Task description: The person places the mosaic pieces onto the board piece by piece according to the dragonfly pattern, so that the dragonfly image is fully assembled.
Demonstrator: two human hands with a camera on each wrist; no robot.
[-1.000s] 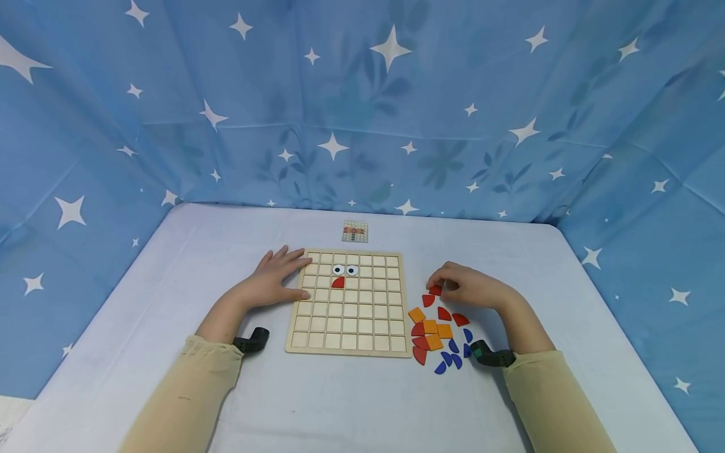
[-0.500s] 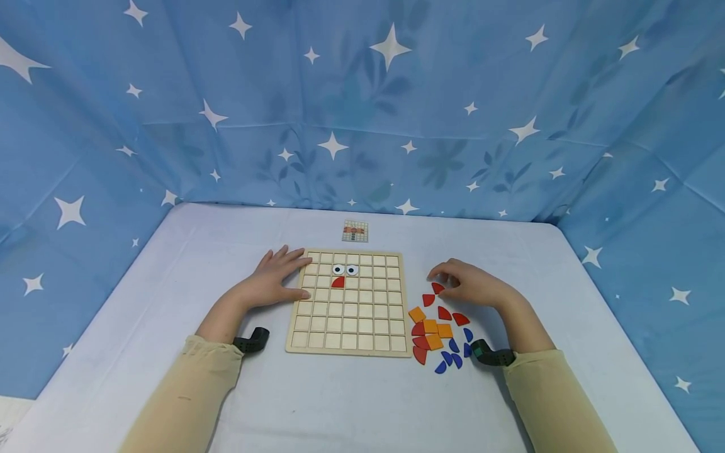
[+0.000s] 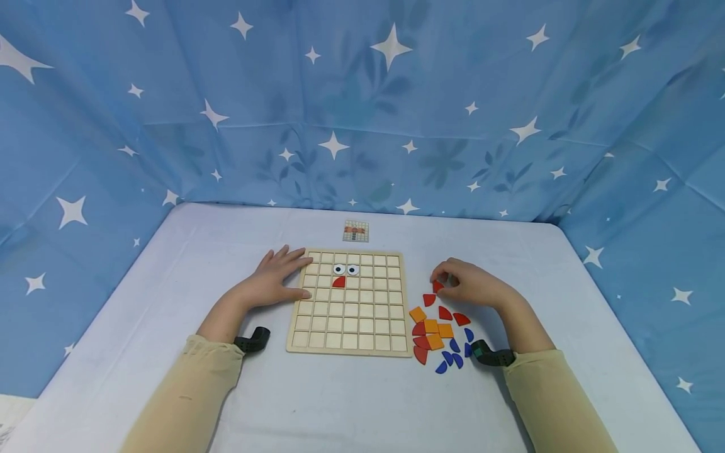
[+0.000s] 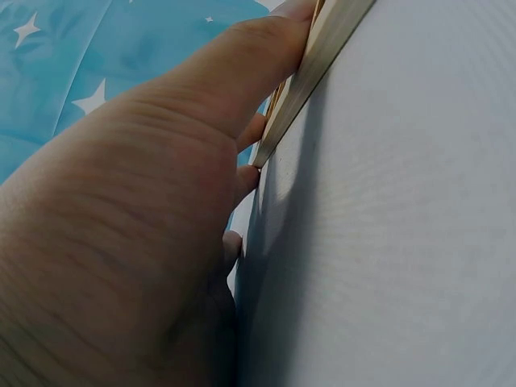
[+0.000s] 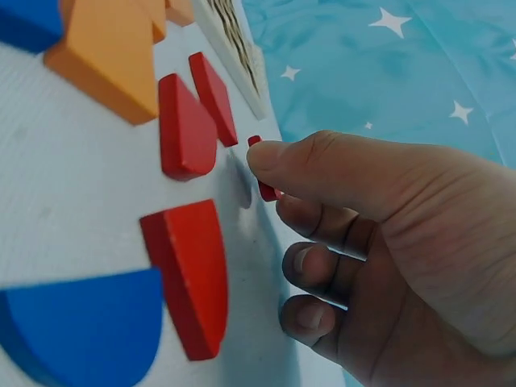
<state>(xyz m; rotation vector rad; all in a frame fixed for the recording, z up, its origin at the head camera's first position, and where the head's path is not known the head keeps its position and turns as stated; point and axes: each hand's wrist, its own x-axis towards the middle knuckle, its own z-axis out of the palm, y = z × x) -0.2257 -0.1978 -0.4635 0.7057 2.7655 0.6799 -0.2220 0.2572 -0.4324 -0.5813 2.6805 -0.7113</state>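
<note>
My left hand (image 3: 270,284) lies spread at the left edge of a wooden grid board (image 3: 349,326), thumb and fingertips on its rim; the left wrist view shows the thumb along the board's edge (image 4: 310,85). Two round eye pieces (image 3: 345,269) sit side by side on the board, with a red quarter-circle piece (image 3: 339,282) just below the left one. Right of the board, my right hand (image 3: 474,284) pinches another red quarter-circle piece (image 5: 267,191) between thumb and forefinger, the other fingers curled. The fingers partly hide that piece.
Between the board and my right wrist lie loose red quarter-circles (image 3: 461,319), orange squares (image 3: 445,331) and blue half-circles (image 3: 457,360), several of each. A small pattern card (image 3: 355,231) lies behind the board. A blue star-printed curtain (image 3: 362,113) hangs around the white table (image 3: 351,402).
The right hand has taken up the red quarter-circle by its fingertips, which now looks turned and raised in the pinch. The left hand and board have stayed put.
</note>
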